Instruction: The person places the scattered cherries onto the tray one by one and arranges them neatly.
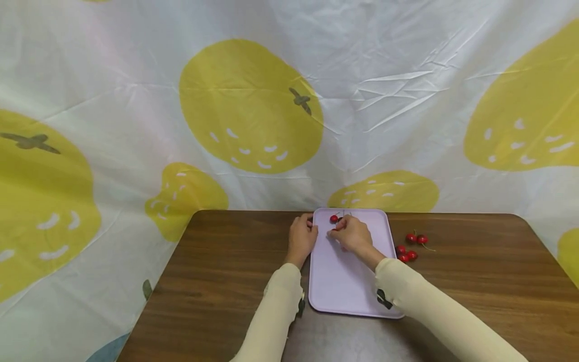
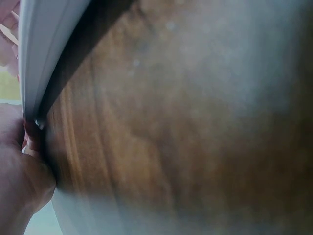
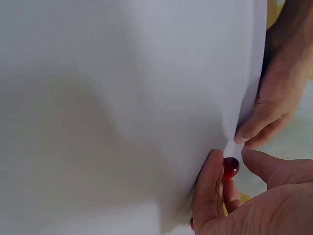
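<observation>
A pale lilac tray [image 1: 344, 281] lies on the wooden table. My left hand [image 1: 302, 237] grips its left rim near the far end, thumb at the rim and fingers curled at the outer side. Over the far part of the tray, my right hand [image 1: 354, 234] holds a red cherry [image 3: 231, 168] between thumb and curled fingers, close over the surface. Another cherry [image 1: 333, 218] sits on the tray just beyond those fingertips, and a darker one beside it is partly covered by the hand. In the right wrist view, the left hand [image 3: 276, 100] shows at the tray's edge.
Right of the tray, a pair of stemmed cherries [image 1: 416, 239] and a small cluster of cherries [image 1: 406, 254] lie on the table [image 1: 470, 291]. A white curtain [image 1: 362, 125] printed with yellow fruit hangs behind the table's far edge.
</observation>
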The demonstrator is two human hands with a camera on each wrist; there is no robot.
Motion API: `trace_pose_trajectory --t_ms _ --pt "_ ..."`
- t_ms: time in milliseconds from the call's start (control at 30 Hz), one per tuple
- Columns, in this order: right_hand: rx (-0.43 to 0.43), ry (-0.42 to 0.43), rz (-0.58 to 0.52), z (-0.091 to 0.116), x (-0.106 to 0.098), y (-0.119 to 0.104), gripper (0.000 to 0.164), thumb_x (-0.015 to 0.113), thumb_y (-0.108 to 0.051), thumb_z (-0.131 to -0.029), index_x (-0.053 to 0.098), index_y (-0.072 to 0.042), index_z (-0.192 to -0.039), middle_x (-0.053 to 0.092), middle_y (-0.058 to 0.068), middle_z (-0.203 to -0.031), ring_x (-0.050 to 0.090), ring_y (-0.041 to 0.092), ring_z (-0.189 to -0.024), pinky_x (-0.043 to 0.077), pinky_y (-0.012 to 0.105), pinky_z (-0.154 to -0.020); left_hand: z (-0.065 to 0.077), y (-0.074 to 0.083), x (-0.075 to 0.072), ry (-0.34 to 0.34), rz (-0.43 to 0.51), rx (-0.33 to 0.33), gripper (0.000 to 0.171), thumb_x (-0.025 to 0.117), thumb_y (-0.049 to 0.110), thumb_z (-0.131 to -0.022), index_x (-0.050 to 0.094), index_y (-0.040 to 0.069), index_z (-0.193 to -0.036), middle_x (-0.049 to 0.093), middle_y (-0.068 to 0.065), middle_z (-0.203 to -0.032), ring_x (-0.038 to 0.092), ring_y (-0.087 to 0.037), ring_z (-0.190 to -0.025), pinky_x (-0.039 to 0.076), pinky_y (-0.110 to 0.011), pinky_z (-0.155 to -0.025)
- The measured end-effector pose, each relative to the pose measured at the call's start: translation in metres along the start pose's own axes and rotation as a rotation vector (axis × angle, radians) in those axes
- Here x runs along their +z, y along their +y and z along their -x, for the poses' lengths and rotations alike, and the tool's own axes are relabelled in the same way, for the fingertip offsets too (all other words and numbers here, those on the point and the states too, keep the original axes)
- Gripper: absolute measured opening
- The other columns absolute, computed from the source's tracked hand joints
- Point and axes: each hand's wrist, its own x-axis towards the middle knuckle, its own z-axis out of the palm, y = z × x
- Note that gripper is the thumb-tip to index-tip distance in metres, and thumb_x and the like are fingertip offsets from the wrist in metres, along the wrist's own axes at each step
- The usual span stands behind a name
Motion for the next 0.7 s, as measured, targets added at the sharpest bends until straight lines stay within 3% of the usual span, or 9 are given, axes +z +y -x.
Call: trace_pose_trajectory --t_ms 133,367,433,600,700 --pt "-0.042 -0.007 -0.036 0.011 -0.009 0.002 0.036 0.085 -0.031 -0.087 0.065 -0.005 -0.101 0.071 0.006 -0.083 0.062 0.011 -0.05 0.049 0.027 -0.052 0.0 0.0 0.002 0.001 -0.002 -0.002 0.032 0.072 0.005 -0.094 0.072 0.001 -0.126 0.068 -0.012 -0.094 0.067 -0.026 -0.087 0.057 -0.036 -0.08" --pt "-0.09 0.018 0.018 0.034 -0.043 0.018 0.038 0.079 -0.04 -0.091 0.072 -0.008 -0.112 0.074 0.013 -0.111 0.067 0.027 -0.099 0.047 0.034 -0.08 0.0 -0.002 0.001 0.004 0.004 -0.007 0.032 0.072 0.005 -0.094 0.072 0.001 -0.125 0.067 -0.011 -0.094 0.065 -0.023 -0.085 0.056 -0.035 -0.079" --pt "-0.103 0.039 0.011 0.038 -0.056 0.027 0.034 0.076 -0.037 -0.095 0.073 -0.01 -0.116 0.074 0.014 -0.115 0.067 0.03 -0.105 0.045 0.035 -0.082 -0.001 -0.002 0.001 0.0 0.01 -0.016 0.032 0.071 0.006 -0.094 0.072 0.001 -0.126 0.068 -0.012 -0.095 0.065 -0.023 -0.086 0.056 -0.036 -0.08" --pt "-0.128 0.105 -0.038 0.046 -0.088 0.051 0.025 0.068 -0.022 -0.102 0.074 -0.012 -0.124 0.075 0.014 -0.115 0.061 0.021 -0.094 0.043 0.03 -0.075 -0.001 -0.001 0.002 -0.002 0.021 -0.032 0.032 0.071 0.006 -0.095 0.072 0.001 -0.127 0.068 -0.013 -0.096 0.065 -0.025 -0.087 0.057 -0.038 -0.081" --pt "-0.107 0.119 -0.086 0.05 -0.105 0.064 0.028 0.066 -0.02 -0.104 0.071 -0.009 -0.129 0.073 0.017 -0.118 0.058 0.013 -0.076 0.047 0.027 -0.063 -0.001 0.001 0.002 -0.005 0.022 -0.034 0.032 0.07 0.006 -0.096 0.072 0.001 -0.127 0.068 -0.014 -0.097 0.065 -0.026 -0.088 0.056 -0.039 -0.082"
